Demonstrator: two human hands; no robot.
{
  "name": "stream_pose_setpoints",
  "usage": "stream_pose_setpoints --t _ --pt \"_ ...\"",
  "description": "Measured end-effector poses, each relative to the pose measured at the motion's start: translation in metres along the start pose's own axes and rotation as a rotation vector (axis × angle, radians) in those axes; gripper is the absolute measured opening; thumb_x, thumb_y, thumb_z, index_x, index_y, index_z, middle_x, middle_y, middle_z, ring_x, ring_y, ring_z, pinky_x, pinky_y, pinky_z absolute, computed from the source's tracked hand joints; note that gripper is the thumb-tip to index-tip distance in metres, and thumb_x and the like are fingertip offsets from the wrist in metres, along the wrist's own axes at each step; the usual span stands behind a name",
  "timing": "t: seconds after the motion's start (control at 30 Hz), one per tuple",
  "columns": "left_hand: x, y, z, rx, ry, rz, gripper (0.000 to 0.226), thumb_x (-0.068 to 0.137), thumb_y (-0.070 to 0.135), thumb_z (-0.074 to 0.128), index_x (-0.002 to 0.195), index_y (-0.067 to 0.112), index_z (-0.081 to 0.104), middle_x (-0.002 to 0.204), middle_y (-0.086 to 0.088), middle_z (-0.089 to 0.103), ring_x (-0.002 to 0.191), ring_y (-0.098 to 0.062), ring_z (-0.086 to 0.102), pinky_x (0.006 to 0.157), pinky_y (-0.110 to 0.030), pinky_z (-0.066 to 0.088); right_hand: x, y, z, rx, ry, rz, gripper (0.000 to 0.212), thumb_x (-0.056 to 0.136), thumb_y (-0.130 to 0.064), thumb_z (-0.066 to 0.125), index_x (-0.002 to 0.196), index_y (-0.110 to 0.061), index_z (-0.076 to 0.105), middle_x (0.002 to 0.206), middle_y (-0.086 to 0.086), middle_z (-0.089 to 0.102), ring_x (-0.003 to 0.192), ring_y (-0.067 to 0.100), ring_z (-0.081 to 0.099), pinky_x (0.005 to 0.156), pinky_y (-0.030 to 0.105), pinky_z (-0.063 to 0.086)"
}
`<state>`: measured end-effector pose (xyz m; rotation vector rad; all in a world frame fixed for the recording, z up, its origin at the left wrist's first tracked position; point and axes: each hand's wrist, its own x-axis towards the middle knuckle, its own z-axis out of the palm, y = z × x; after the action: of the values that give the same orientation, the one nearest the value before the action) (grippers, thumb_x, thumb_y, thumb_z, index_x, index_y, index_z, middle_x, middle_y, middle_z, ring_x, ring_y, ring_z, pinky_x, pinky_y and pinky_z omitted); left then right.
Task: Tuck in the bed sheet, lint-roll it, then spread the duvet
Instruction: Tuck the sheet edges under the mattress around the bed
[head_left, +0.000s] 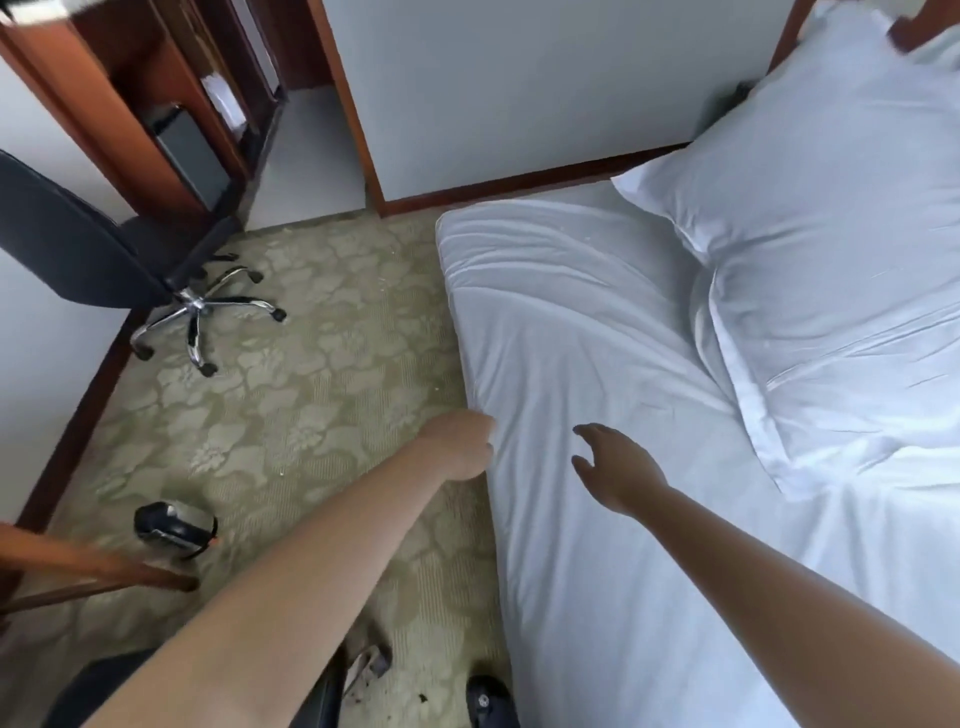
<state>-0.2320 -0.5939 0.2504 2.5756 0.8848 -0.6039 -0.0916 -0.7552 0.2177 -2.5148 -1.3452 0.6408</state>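
A white bed sheet (561, 322) covers the mattress, wrinkled near its far left corner. My left hand (460, 447) is at the mattress's left edge, its fingers curled into the sheet fold there and hidden by the cloth. My right hand (615, 470) hovers just above the sheet to the right, fingers spread and relaxed, holding nothing. Two white pillows (831, 249) lie at the head of the bed, upper right. No lint roller or duvet shows.
Patterned green carpet (291, 395) runs along the bed's left side. A black office chair (104, 249) stands at the far left by a wooden shelf unit (171, 114). A black and white object (174, 527) lies on the carpet; a wooden rail (93, 571) is at lower left.
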Motion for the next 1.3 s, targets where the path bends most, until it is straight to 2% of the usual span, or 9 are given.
stream_pose_setpoints --t 0.1,0.17,0.27,0.4,0.77,0.93,1.13,1.2,1.3 --pt "0.037 -0.031 -0.031 0.031 -0.023 0.031 0.026 0.099 0.017 0.034 0.076 0.030 0.040 0.089 0.008 0.042 0.099 -0.015 0.045 0.067 -0.022 0.034 0.049 -0.024 0.005 0.018 -0.006 0.026 0.048 0.101 -0.029 0.040 0.147 -0.018 0.032 0.151 -0.004 0.035 0.139 0.015 0.032 0.108 0.029 0.028" --pt "0.058 -0.049 -0.050 0.041 -0.040 0.064 0.025 0.100 0.016 0.034 0.104 0.019 0.059 0.115 -0.003 0.052 0.115 -0.023 0.049 0.085 -0.029 0.039 0.076 -0.038 0.002 0.036 -0.006 0.060 0.048 0.101 -0.029 0.040 0.147 -0.018 0.033 0.150 -0.004 0.036 0.138 0.015 0.033 0.108 0.029 0.029" --pt "0.080 -0.075 -0.076 0.075 -0.050 0.106 0.037 0.100 0.016 0.034 0.131 0.008 0.052 0.138 -0.007 0.046 0.125 -0.025 0.045 0.097 -0.033 0.038 0.110 -0.062 -0.007 0.042 -0.021 0.081 0.047 0.101 -0.029 0.040 0.146 -0.018 0.033 0.149 -0.004 0.038 0.137 0.015 0.035 0.108 0.030 0.030" --pt "0.132 -0.117 -0.110 0.094 -0.044 0.134 0.027 0.098 0.016 0.035 0.114 0.008 0.056 0.135 -0.009 0.049 0.122 -0.027 0.048 0.087 -0.033 0.038 0.171 -0.088 -0.020 0.047 -0.007 0.096 0.048 0.101 -0.029 0.039 0.147 -0.018 0.032 0.150 -0.004 0.036 0.138 0.015 0.032 0.110 0.030 0.029" --pt "0.348 -0.257 -0.256 0.087 -0.067 0.293 0.040 0.102 0.017 0.035 0.140 0.011 0.044 0.146 -0.007 0.039 0.133 -0.024 0.038 0.104 -0.033 0.033 0.432 -0.158 -0.068 0.019 0.038 0.249 0.049 0.101 -0.030 0.040 0.147 -0.019 0.032 0.151 -0.004 0.034 0.139 0.015 0.032 0.110 0.029 0.028" --pt "0.451 -0.298 -0.325 0.142 -0.052 0.311 0.017 0.097 0.015 0.038 0.095 0.017 0.055 0.110 0.000 0.053 0.102 -0.018 0.048 0.083 -0.032 0.038 0.540 -0.181 -0.097 0.028 0.049 0.272 0.050 0.101 -0.031 0.038 0.149 -0.019 0.029 0.153 -0.003 0.031 0.141 0.014 0.028 0.111 0.028 0.026" --pt "0.595 -0.327 -0.406 0.248 -0.040 0.423 0.026 0.097 0.014 0.037 0.114 0.009 0.056 0.121 -0.002 0.048 0.104 -0.022 0.053 0.078 -0.032 0.042 0.695 -0.181 -0.117 0.079 0.052 0.360 0.048 0.101 -0.030 0.038 0.147 -0.019 0.030 0.152 -0.002 0.034 0.139 0.016 0.030 0.111 0.030 0.027" --pt "0.646 -0.339 -0.429 0.276 -0.083 0.430 0.036 0.099 0.015 0.036 0.131 0.010 0.050 0.137 -0.001 0.044 0.118 -0.022 0.049 0.083 -0.030 0.040 0.751 -0.179 -0.122 0.105 0.039 0.393 0.048 0.101 -0.030 0.038 0.147 -0.019 0.031 0.151 -0.002 0.035 0.138 0.017 0.032 0.111 0.030 0.028" --pt "0.719 -0.354 -0.462 0.305 -0.133 0.451 0.038 0.099 0.014 0.036 0.134 0.006 0.047 0.143 -0.008 0.041 0.126 -0.026 0.044 0.095 -0.035 0.040 0.826 -0.180 -0.134 0.153 0.030 0.442 0.048 0.101 -0.029 0.038 0.147 -0.019 0.031 0.150 -0.002 0.036 0.137 0.018 0.034 0.110 0.032 0.031"
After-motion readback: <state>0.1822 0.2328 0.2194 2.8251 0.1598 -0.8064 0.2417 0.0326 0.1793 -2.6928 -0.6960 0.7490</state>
